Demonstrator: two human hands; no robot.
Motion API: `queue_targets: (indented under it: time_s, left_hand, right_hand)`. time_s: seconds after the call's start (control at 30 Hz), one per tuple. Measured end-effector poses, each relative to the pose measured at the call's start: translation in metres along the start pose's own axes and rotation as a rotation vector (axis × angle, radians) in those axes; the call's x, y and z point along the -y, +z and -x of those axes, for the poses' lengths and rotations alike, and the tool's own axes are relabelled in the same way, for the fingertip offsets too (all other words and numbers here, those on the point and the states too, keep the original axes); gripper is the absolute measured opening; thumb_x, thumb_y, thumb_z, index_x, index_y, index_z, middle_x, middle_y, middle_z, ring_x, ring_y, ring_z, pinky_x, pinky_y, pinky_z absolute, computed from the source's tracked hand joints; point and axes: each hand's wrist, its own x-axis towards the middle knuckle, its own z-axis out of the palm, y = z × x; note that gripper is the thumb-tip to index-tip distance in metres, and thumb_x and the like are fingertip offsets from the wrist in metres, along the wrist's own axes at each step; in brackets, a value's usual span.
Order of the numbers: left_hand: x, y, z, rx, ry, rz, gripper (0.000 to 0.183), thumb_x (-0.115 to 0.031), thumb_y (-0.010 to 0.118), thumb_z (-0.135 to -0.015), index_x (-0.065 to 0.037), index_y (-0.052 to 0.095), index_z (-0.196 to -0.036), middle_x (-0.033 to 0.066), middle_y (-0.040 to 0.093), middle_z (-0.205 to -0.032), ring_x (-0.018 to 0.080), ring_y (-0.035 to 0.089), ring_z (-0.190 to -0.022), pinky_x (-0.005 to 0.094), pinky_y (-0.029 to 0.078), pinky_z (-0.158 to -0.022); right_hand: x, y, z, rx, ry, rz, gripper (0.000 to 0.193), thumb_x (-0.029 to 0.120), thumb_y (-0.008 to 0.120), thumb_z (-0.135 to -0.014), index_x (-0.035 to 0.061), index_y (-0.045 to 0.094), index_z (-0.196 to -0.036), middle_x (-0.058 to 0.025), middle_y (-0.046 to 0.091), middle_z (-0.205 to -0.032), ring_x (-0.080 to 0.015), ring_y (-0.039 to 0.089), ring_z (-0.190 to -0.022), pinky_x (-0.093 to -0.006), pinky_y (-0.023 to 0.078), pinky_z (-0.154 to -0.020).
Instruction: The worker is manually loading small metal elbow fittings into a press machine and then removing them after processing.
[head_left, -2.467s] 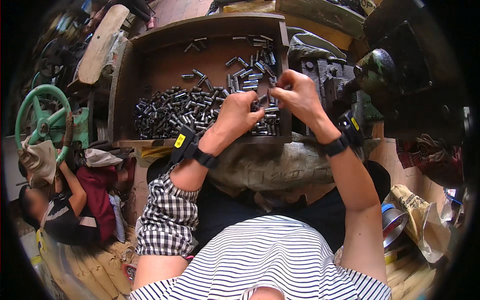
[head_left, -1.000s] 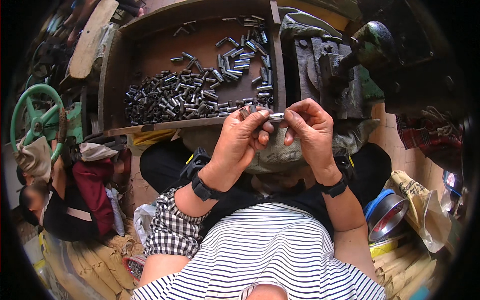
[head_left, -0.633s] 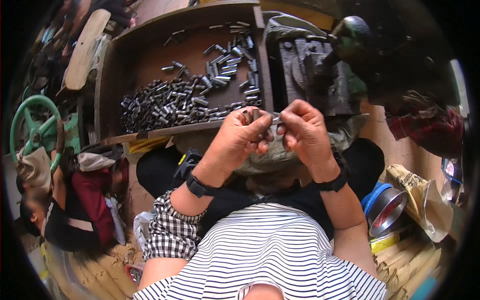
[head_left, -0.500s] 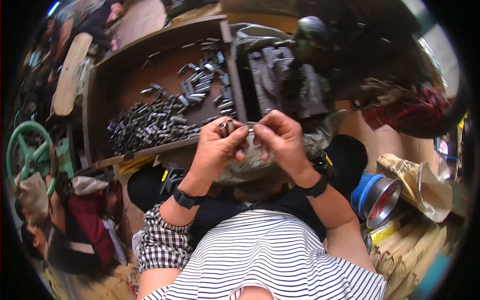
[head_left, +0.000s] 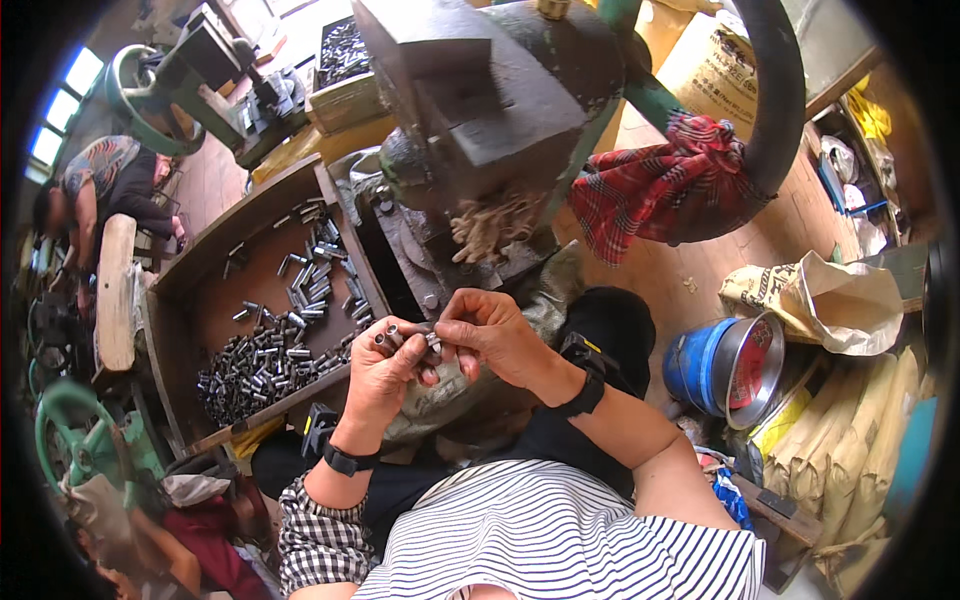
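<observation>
My left hand [head_left: 372,388] is closed around a few short metal tubes [head_left: 388,340], whose open ends stick up between thumb and fingers. Against it, my right hand [head_left: 505,338] pinches with thumb and forefinger at a small shiny metal piece [head_left: 433,341] where the two hands meet; fingers partly cover that piece. Both hands are held above a grey-green cloth [head_left: 425,408] by my lap. Just left of them, a wooden tray [head_left: 333,205] holds a heap of similar metal tubes [head_left: 250,368], with looser ones toward its far right.
A dark press machine [head_left: 500,110] stands right beyond my hands, its curved handle wrapped in red plaid cloth [head_left: 665,180]. To the right are a blue bucket [head_left: 692,365], a metal bowl [head_left: 768,350] and paper sacks [head_left: 850,440]. Other people work at the left beside green wheels [head_left: 75,430].
The view has tilted up and swung right, showing more of the press and its handle. My hands stay together, and the right hand now reaches across toward the left.
</observation>
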Motion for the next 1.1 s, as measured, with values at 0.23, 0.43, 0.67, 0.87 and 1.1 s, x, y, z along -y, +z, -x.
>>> queue_targets:
  time_s: [0.23,0.43,0.67,0.87,1.1]
  left_hand:
    - [-0.008,0.012,-0.026,-0.019,-0.225,0.044,0.015,-0.008,0.065,-0.084,0.000,0.057,-0.094,0.0052,0.061,-0.080,0.0128,0.059,-0.059,0.0230,0.050,-0.053]
    - [-0.012,-0.028,-0.052,-0.222,0.000,-0.041,0.019,-0.009,0.066,-0.083,0.001,0.059,-0.098,0.0051,0.062,-0.081,0.0137,0.061,-0.063,0.0248,0.050,-0.054]
    - [-0.001,-0.057,-0.112,-0.284,0.063,-0.209,0.018,-0.010,0.067,-0.082,0.000,0.060,-0.095,0.0053,0.063,-0.078,0.0142,0.065,-0.064,0.0234,0.052,-0.054]
    - [0.006,-0.061,-0.126,-0.322,0.099,-0.236,0.014,-0.009,0.064,-0.083,0.000,0.058,-0.091,0.0064,0.063,-0.077,0.0154,0.065,-0.063,0.0246,0.053,-0.053]
    - [-0.002,-0.057,-0.121,-0.248,-0.003,-0.162,0.014,-0.010,0.064,-0.083,0.000,0.057,-0.091,0.0077,0.064,-0.078,0.0173,0.066,-0.062,0.0254,0.053,-0.053]
  right_hand:
    - [0.028,-0.002,0.019,-0.219,-0.178,0.592,0.016,0.012,0.063,-0.084,-0.0012,0.055,-0.090,-0.0072,0.060,-0.064,-0.0140,0.056,-0.048,-0.0253,0.044,-0.045]
    - [0.121,-0.005,0.133,-0.580,-1.056,1.083,0.024,0.003,0.054,-0.084,-0.0045,0.054,-0.107,-0.0250,0.057,-0.089,-0.0238,0.059,-0.070,-0.0293,0.051,-0.060]
    - [0.150,-0.082,0.066,-1.093,-1.067,1.277,0.034,0.009,0.055,-0.087,0.0012,0.050,-0.120,-0.0171,0.050,-0.121,-0.0262,0.056,-0.103,-0.0358,0.046,-0.090]
    - [0.170,-0.088,0.070,-1.014,-1.075,1.262,0.038,0.009,0.057,-0.085,-0.0023,0.049,-0.121,-0.0134,0.054,-0.119,-0.0252,0.054,-0.107,-0.0385,0.044,-0.091]
    - [0.246,-0.031,0.073,-0.701,-0.895,1.739,0.032,-0.003,0.043,-0.089,-0.0035,0.052,-0.120,-0.0152,0.053,-0.126,-0.0282,0.053,-0.113,-0.0356,0.042,-0.095]
